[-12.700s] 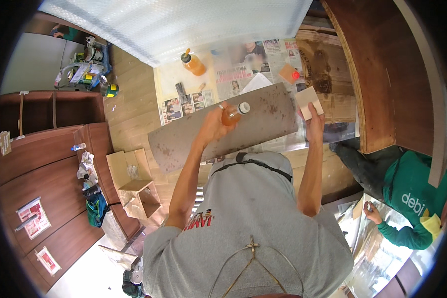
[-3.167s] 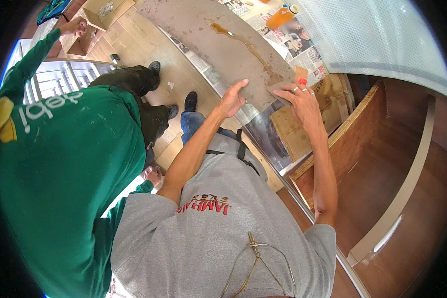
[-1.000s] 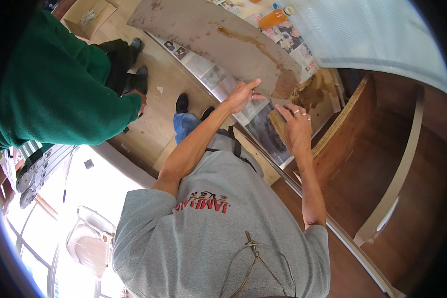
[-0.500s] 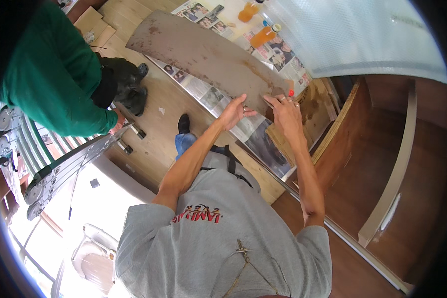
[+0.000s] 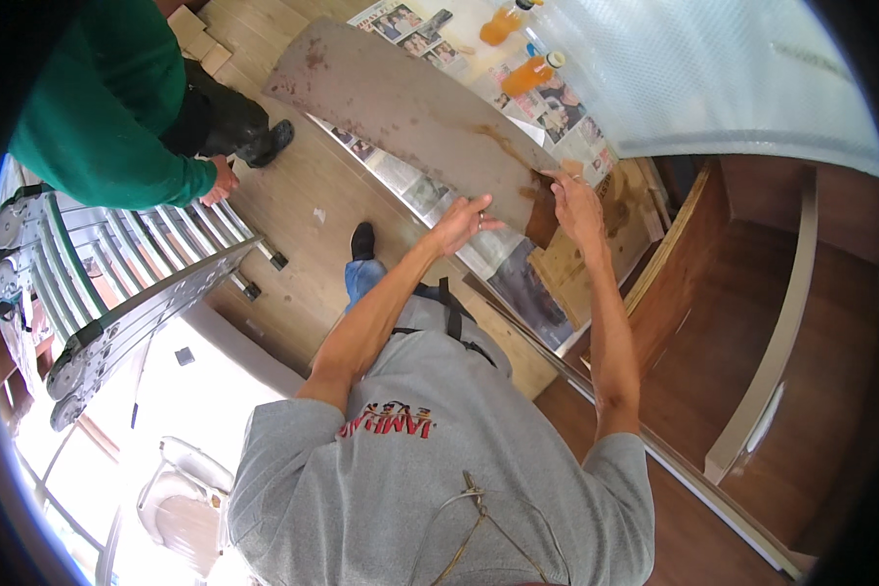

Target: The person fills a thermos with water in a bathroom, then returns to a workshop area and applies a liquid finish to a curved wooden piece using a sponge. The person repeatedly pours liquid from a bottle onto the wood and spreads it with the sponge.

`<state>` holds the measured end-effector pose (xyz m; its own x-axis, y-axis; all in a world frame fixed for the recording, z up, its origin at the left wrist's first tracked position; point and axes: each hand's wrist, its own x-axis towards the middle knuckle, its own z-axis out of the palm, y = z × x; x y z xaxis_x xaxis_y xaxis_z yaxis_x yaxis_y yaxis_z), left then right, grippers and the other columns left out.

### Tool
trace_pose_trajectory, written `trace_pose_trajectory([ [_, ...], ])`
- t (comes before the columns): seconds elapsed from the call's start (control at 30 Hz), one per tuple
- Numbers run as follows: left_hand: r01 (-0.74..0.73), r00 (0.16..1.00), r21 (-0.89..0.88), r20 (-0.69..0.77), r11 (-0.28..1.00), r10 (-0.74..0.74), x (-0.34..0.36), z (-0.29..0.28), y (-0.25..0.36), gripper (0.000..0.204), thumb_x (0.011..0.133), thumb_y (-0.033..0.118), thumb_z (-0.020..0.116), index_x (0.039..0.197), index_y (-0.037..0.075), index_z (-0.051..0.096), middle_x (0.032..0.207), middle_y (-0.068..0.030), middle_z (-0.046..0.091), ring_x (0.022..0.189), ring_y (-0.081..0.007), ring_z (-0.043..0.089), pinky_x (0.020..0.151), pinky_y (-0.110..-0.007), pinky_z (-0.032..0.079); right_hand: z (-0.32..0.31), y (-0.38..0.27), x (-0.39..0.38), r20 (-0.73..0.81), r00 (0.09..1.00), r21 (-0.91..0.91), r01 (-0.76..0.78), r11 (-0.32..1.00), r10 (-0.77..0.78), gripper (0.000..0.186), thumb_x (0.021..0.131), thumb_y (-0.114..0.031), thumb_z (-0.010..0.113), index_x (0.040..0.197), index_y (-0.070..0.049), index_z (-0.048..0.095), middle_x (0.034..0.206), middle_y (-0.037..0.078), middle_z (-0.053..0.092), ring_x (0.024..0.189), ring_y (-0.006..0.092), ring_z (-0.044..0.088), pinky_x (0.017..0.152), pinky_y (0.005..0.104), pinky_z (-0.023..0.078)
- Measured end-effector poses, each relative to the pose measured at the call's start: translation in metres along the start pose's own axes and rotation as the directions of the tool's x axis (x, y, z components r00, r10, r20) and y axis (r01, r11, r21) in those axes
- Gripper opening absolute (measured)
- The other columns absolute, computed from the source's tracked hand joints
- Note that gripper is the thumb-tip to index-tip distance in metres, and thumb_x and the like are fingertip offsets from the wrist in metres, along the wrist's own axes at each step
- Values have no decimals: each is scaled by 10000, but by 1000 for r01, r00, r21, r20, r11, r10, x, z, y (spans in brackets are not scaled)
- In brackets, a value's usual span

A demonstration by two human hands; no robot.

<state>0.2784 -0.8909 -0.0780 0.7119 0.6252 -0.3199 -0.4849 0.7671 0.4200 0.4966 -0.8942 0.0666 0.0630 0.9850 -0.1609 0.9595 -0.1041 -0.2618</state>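
The right hand (image 5: 578, 207) is mostly closed, with its fingers bent and bunched at the end of a long grey-brown board (image 5: 391, 107). I can't tell if it pinches something thin. Picture a clock with the right hand in the middle.

The board stretches away toward 10 o'clock, over newspaper (image 5: 513, 278) sheets. It has reddish spots, a runny brown streak (image 5: 503, 139) and a dark brown patch (image 5: 542, 217) at the end near the right hand.

The left hand (image 5: 462, 225) is at 9 o'clock, by the board's near edge. It is half open, with the thumb sticking out, and it looks like it has hold of nothing. I can't tell if it touches the board.

Two bottles of orange liquid are at 11 o'clock: a nearer bottle (image 5: 529, 76) and a farther bottle (image 5: 503, 24). Bubble wrap (image 5: 703, 78) is near 1 o'clock. Far off at 9 o'clock, a co-worker's hand (image 5: 220, 181) is by a metal ladder (image 5: 156, 254).
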Motion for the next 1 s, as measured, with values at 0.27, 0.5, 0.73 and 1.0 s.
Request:
trace_pose_trajectory([
  [0.27, 1, 1000, -12, 17, 1000, -1, 5, -2, -1, 486, 1095, 250, 589, 1462, -56, 501, 1452, -106, 561, 1248, -238, 595, 1104, -469, 539, 15, -34, -54, -88, 994, -26, 67, 997, -69, 307, 1007, -55, 590, 1278, -127, 714, 1126, 182, 698, 1080, 420, 645, 914, 491, 529],
  [0.5, 30, 999, 11, -36, 999, -29, 15, -10, -10, 471, 1092, 245, 595, 1440, -65, 529, 1439, -116, 585, 1245, -236, 605, 1108, -473, 535, 2, -66, -102, 16, 1000, 83, -28, 996, 27, 311, 1018, -65, 557, 1271, -145, 720, 1159, 151, 695, 1079, 364, 656, 914, 477, 515],
  [0.73, -32, 999, 84, -12, 996, 33, 14, -16, -10, 427, 1067, 322, 658, 1349, 2, 637, 1328, -95, 680, 1170, -198, 647, 1034, -412, 554, -3, -53, -34, -294, 952, 27, 93, 995, -81, 314, 991, -54, 603, 1272, -136, 716, 1167, 148, 690, 1083, 377, 647, 957, 485, 501],
  [1.0, 27, 999, -3, -48, 1000, -27, 4, -24, 14, 509, 1080, 246, 615, 1441, -93, 499, 1459, -164, 549, 1229, -299, 618, 1098, -480, 540, 3, -27, 8, -67, 996, -21, 54, 998, -56, 283, 1035, -130, 580, 1275, -155, 728, 1154, 164, 719, 1055, 409, 669, 895, 513, 523],
])
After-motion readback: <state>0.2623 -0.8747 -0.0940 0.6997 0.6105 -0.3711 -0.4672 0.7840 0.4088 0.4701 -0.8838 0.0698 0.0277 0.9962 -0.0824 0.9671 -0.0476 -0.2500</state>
